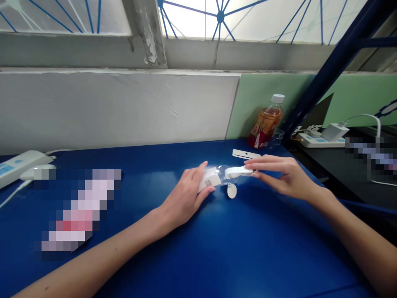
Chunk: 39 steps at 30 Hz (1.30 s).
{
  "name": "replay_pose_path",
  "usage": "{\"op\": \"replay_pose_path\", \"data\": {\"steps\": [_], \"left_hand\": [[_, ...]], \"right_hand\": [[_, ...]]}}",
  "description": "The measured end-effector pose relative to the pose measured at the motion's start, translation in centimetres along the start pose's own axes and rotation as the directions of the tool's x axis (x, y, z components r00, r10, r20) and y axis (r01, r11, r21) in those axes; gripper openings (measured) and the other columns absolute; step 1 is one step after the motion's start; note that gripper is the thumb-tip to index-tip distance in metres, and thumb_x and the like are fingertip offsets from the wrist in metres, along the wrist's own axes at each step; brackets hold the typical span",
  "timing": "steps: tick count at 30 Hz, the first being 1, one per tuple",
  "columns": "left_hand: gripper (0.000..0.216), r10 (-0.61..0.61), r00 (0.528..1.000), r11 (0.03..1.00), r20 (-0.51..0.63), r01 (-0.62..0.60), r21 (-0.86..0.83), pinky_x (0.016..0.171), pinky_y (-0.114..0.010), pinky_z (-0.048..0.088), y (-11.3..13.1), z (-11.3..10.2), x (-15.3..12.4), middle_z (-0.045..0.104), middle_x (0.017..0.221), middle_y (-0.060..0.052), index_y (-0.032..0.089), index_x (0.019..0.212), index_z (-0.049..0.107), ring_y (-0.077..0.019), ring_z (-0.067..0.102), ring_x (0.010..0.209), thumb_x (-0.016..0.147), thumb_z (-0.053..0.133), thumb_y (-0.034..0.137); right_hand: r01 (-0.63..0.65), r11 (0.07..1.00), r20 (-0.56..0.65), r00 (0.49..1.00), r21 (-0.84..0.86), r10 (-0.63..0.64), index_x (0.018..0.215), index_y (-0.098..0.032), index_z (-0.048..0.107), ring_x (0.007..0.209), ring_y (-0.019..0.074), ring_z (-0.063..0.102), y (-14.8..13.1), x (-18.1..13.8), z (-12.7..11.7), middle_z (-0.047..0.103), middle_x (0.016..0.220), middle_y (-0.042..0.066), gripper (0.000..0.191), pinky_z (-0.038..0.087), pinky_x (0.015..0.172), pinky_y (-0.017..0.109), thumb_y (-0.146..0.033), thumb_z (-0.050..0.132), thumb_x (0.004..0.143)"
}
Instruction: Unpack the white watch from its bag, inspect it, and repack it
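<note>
On the blue tabletop (pixel 235 248), nearer the viewer than the drink bottle (pixel 265 122) and to its left, the left hand (pixel 186 190) grips a white block (pixel 211 178). Its fingers lie over the block's far side and its thumb presses the near side, so the block's printed square faces up past the fingertips.

The right hand (pixel 282 176), nearer the viewer than the bottle and a little to its right, pinches the right end of a white looped piece (pixel 238 171) between thumb and fingers. The rest of that piece points leftward out of the pinch, toward the block. Clear plastic (pixel 222 169) shows between the two white items; its shape is too faint for me to say whether it is a sleeve or a tray. A pale disc (pixel 231 191) is just on the viewer's side of the looped piece, left of the bottle.

A flat white card (pixel 246 154) lies just in front of the bottle, toward its left, close beyond the right fingertips. The tabletop's right edge slants from beside the bottle toward the viewer, passing under the right forearm. Blue surface spreads from the hands toward the viewer. Far left of the bottle are a pixelated slab (pixel 82 211) and a power strip (pixel 21 165).
</note>
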<state>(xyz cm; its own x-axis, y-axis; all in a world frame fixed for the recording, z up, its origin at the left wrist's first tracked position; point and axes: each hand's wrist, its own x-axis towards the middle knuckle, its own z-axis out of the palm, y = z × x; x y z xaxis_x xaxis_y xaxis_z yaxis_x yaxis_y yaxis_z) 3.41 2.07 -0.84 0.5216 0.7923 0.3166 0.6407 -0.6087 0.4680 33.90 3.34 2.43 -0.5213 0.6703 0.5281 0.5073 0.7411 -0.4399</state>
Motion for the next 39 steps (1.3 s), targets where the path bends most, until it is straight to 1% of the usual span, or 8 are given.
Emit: {"op": "replay_pose_path", "data": {"steps": [4, 11, 18, 27, 31, 34, 37, 39], "left_hand": [[0.053, 0.053, 0.999, 0.998, 0.009, -0.053, 0.018, 0.105, -0.050, 0.042, 0.1, 0.1, 0.0, 0.049, 0.143, -0.017, 0.017, 0.148, 0.034, -0.0314, 0.046, 0.130, 0.102, 0.045, 0.041], [0.041, 0.121, 0.992, 0.992, 0.033, -0.122, 0.037, 0.099, -0.048, 0.047, 0.6, -0.2, 0.2, 0.059, 0.128, -0.015, 0.016, 0.133, 0.050, -0.0308, 0.053, 0.117, 0.098, 0.055, 0.037], [0.047, 0.157, 0.984, 0.981, 0.081, -0.165, 0.105, 0.105, -0.049, 0.044, 0.4, 0.1, 0.2, 0.057, 0.132, -0.016, 0.014, 0.134, 0.049, -0.0313, 0.051, 0.125, 0.098, 0.053, 0.044], [0.051, 0.148, 0.981, 0.972, 0.125, -0.167, 0.163, 0.109, -0.048, 0.041, 0.6, 0.4, 0.2, 0.056, 0.137, -0.018, 0.012, 0.136, 0.048, -0.0312, 0.049, 0.131, 0.100, 0.047, 0.048], [0.059, 0.111, 0.977, 0.965, 0.180, -0.150, 0.217, 0.115, -0.047, 0.034, 0.7, 0.5, 0.2, 0.047, 0.148, -0.020, 0.009, 0.142, 0.042, -0.0310, 0.039, 0.141, 0.101, 0.041, 0.052], [0.064, 0.083, 0.956, 0.955, 0.282, -0.157, 0.252, 0.118, -0.048, 0.026, 1.0, 0.4, 0.1, 0.035, 0.156, -0.020, 0.009, 0.149, 0.032, -0.0308, 0.028, 0.147, 0.102, 0.035, 0.053], [0.069, 0.057, 0.929, 0.950, 0.366, -0.164, 0.266, 0.120, -0.048, 0.020, 1.3, 0.2, 0.1, 0.024, 0.160, -0.020, 0.008, 0.152, 0.025, -0.0308, 0.018, 0.149, 0.103, 0.030, 0.055], [0.070, 0.043, 0.922, 0.950, 0.386, -0.158, 0.271, 0.121, -0.048, 0.018, 1.5, 0.1, 0.1, 0.020, 0.161, -0.020, 0.006, 0.153, 0.023, -0.0304, 0.014, 0.150, 0.103, 0.029, 0.055]], "right_hand": [[0.012, 1.000, 0.036, 0.999, 0.010, -0.012, 0.115, -0.027, 0.074, 0.102, 0.0256, 0.071, -0.1, -0.1, 1.0, 0.074, 0.115, 0.008, 0.027, 0.060, 0.087, 0.040, -0.021, 0.064, 0.090], [0.046, 0.999, 0.071, 0.996, 0.002, -0.046, 0.120, -0.028, 0.071, 0.105, 0.0254, 0.070, -0.2, -0.2, 3.7, 0.074, 0.117, 0.008, 0.030, 0.059, 0.089, 0.042, -0.024, 0.063, 0.092], [0.049, 0.998, 0.135, 0.990, -0.034, -0.044, 0.119, -0.022, 0.071, 0.113, 0.0259, 0.066, -0.4, -0.3, 4.2, 0.073, 0.118, 0.009, 0.028, 0.056, 0.096, 0.042, -0.024, 0.063, 0.092], [-0.064, 0.998, 0.053, 0.997, 0.017, 0.063, 0.110, -0.025, 0.074, 0.097, 0.0232, 0.072, -0.9, -0.2, 4.7, 0.077, 0.105, 0.006, 0.022, 0.060, 0.085, 0.036, -0.024, 0.062, 0.092], [-0.061, 0.996, 0.045, 0.997, -0.067, 0.064, 0.113, -0.022, 0.073, 0.104, 0.0246, 0.070, -0.9, -0.2, 4.2, 0.075, 0.112, 0.008, 0.024, 0.058, 0.092, 0.037, -0.026, 0.063, 0.091], [-0.084, 0.979, 0.017, 0.996, -0.186, 0.088, 0.111, -0.020, 0.073, 0.100, 0.0256, 0.072, -1.2, -0.2, 3.2, 0.076, 0.108, 0.009, 0.024, 0.059, 0.089, 0.038, -0.029, 0.061, 0.092], [-0.078, 0.964, 0.092, 0.990, -0.255, 0.104, 0.107, -0.020, 0.075, 0.089, 0.0244, 0.074, -1.7, -0.2, 2.6, 0.078, 0.099, 0.007, 0.024, 0.060, 0.079, 0.037, -0.029, 0.056, 0.095], [-0.039, 0.962, 0.153, 0.985, -0.269, 0.083, 0.106, -0.019, 0.075, 0.088, 0.0241, 0.074, -2.1, -0.1, 2.5, 0.078, 0.099, 0.006, 0.024, 0.060, 0.080, 0.037, -0.027, 0.054, 0.096]]}}
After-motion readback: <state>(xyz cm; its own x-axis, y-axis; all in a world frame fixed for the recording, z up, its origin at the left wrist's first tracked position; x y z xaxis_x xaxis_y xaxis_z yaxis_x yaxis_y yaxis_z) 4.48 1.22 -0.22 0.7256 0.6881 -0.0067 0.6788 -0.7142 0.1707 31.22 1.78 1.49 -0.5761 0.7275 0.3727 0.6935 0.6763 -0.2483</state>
